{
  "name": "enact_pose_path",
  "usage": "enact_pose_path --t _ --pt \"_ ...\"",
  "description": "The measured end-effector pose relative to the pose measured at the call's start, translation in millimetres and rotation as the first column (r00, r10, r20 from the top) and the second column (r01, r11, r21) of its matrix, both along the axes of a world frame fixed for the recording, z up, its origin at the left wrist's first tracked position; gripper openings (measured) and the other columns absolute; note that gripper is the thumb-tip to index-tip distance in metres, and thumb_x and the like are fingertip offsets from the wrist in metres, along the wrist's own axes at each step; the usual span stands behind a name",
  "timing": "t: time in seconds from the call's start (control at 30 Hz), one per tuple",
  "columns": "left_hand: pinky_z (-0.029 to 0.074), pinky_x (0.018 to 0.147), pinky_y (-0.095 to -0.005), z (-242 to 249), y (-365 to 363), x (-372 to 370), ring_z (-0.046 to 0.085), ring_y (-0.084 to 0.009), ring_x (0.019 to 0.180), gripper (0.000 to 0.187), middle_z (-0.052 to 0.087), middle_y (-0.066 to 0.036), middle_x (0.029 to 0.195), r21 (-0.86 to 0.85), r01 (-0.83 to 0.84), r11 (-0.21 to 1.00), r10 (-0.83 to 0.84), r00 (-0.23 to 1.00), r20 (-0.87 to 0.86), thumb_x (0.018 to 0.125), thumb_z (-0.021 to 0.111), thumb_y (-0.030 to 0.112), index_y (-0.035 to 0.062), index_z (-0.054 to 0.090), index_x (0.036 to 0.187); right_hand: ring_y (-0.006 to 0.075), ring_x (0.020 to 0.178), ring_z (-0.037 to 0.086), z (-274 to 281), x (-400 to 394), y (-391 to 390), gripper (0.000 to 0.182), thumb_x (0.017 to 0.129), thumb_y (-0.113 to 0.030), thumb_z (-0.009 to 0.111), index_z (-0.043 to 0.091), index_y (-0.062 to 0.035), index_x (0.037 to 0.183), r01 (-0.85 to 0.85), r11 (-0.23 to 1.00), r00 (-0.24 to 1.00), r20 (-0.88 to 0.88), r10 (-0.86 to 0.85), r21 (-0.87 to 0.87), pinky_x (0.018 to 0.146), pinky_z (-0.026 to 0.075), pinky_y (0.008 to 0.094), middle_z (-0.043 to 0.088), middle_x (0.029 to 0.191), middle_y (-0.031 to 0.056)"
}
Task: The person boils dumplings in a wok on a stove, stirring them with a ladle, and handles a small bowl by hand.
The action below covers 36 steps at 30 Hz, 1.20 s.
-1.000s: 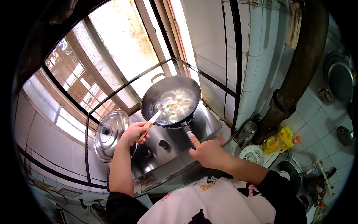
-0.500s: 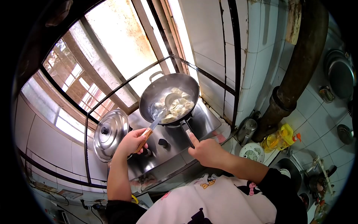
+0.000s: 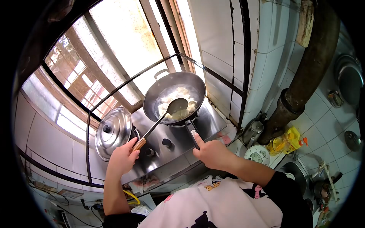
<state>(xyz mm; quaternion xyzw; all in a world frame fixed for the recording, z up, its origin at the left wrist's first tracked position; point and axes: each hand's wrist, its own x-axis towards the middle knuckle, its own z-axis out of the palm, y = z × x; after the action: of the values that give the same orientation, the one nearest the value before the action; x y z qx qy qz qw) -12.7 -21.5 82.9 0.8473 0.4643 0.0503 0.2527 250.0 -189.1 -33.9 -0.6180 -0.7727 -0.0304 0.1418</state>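
My left hand (image 3: 122, 157) is closed around the wooden grip of a ladle (image 3: 178, 106). Its dark bowl is over the middle of the wok, in front of part of the food. Pale dumplings (image 3: 181, 92) lie in steaming, whitish water in the wok (image 3: 152, 99), which sits on a steel gas stove (image 3: 213, 121). With my right hand (image 3: 215, 155) I grip the wok's black handle, the forefinger stretched along it. A steel lid (image 3: 114, 135) with a black knob leans at the left of the stove, close beyond my left hand.
A black metal frame (image 3: 133, 77) runs behind the wok, before the window. Right of the stove are a patterned bowl (image 3: 257, 155), a yellow oil bottle (image 3: 291, 137) and a sink (image 3: 296, 169). A thick brown pipe (image 3: 313, 64) rises at the right.
My left hand has moved down and left with the ladle. The ladle's bowl has come up out of the dumplings, now showing its dark side. My right hand stays on the wok handle.
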Motion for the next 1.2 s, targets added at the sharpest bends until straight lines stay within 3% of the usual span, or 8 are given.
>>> enact_pose_path --t 0.07,0.2,0.33,0.43,0.57,0.8,1.03,1.2 --pt "0.051 0.066 -0.0364 6.6 -6.8 -9.4 0.066 -0.0285 0.066 0.049 0.069 -0.015 0.079 0.127 0.023 0.992 -0.02 1.0 -0.023 0.087 0.063 0.013 0.0074 0.054 0.135 0.0281 0.055 0.065 -2.0 0.2 0.2 0.013 0.067 -0.007 0.064 0.053 -0.0033 0.073 -0.007 0.999 1.0 -0.03 0.009 0.052 0.046 0.049 0.0378 0.05 0.127 0.043" --pt "0.051 0.07 -0.0385 24.7 -12.9 -23.9 0.067 -0.0342 0.074 0.046 0.068 -0.019 0.081 0.228 -0.01 0.974 0.021 0.999 -0.045 0.084 0.067 0.013 0.0064 0.06 0.129 0.0266 0.057 0.065 1.5 0.2 0.5 0.012 0.073 -0.008 0.061 0.054 -0.0055 0.082 0.005 0.999 1.0 0.006 -0.004 -0.04 0.05 0.05 0.0379 0.047 0.132 0.0416" --pt "0.05 0.072 -0.0433 52.6 -12.0 -25.0 0.064 -0.0377 0.079 0.043 0.066 -0.02 0.084 0.369 0.062 0.927 -0.014 0.991 -0.132 0.082 0.068 0.012 0.0131 0.065 0.124 0.0267 0.056 0.065 -0.9 0.8 1.1 0.012 0.073 -0.008 0.062 0.054 -0.0054 0.082 0.0 0.999 1.0 -0.007 -0.001 -0.039 0.05 0.049 0.0381 0.048 0.13 0.0415" --pt "0.048 0.072 -0.0454 71.6 -10.0 -19.7 0.062 -0.0365 0.081 0.042 0.062 -0.017 0.083 0.518 0.152 0.842 0.01 0.955 -0.296 0.08 0.068 0.012 0.017 0.067 0.121 0.0268 0.056 0.064 -0.9 0.6 0.8 0.011 0.074 -0.008 0.062 0.054 -0.0054 0.082 0.002 0.999 1.0 -0.008 -0.002 -0.043 0.051 0.049 0.0382 0.049 0.13 0.0412" --pt "0.048 0.071 -0.0452 82.0 -12.3 -10.8 0.062 -0.035 0.08 0.041 0.058 -0.015 0.08 0.512 0.178 0.84 0.027 0.929 -0.369 0.08 0.068 0.013 0.022 0.068 0.12 0.0264 0.056 0.064 0.2 0.6 -0.6 0.01 0.074 -0.008 0.061 0.054 -0.0057 0.081 0.011 1.0 1.0 -0.016 -0.011 -0.013 0.051 0.049 0.0381 0.05 0.13 0.0405" --pt "0.049 0.069 -0.0467 52.7 2.4 -2.9 0.062 -0.0356 0.079 0.038 0.059 -0.016 0.08 0.525 0.198 0.828 0.043 0.91 -0.412 0.084 0.064 0.016 0.0295 0.067 0.12 0.0276 0.058 0.066 -1.5 1.9 -1.4 0.01 0.072 -0.007 0.062 0.054 -0.0047 0.079 0.011 1.0 0.999 -0.048 -0.011 0.003 0.05 0.05 0.0382 0.049 0.13 0.0407" --pt "0.048 0.071 -0.0484 -1.7 31.9 12.8 0.061 -0.0383 0.08 0.038 0.059 -0.018 0.079 0.519 0.223 0.825 -0.086 0.958 -0.275 0.082 0.067 0.017 0.0249 0.066 0.119 0.0313 0.059 0.067 0.3 0.2 -1.1 0.011 0.069 -0.006 0.063 0.055 -0.0026 0.075 0.003 1.0 0.998 -0.065 -0.003 -0.002 0.049 0.052 0.0405 0.048 0.13 0.0426" --pt "0.049 0.079 -0.0473 -34.6 50.7 35.3 0.063 -0.0396 0.087 0.043 0.064 -0.022 0.088 0.527 0.15 0.836 -0.096 0.987 -0.129 0.083 0.067 0.015 0.0137 0.063 0.126 0.0308 0.059 0.067 1.3 -0.3 -0.6 0.012 0.068 -0.005 0.064 0.054 -0.0028 0.075 0.002 1.0 0.998 -0.061 -0.002 -0.001 0.049 0.051 0.0398 0.048 0.129 0.0424"
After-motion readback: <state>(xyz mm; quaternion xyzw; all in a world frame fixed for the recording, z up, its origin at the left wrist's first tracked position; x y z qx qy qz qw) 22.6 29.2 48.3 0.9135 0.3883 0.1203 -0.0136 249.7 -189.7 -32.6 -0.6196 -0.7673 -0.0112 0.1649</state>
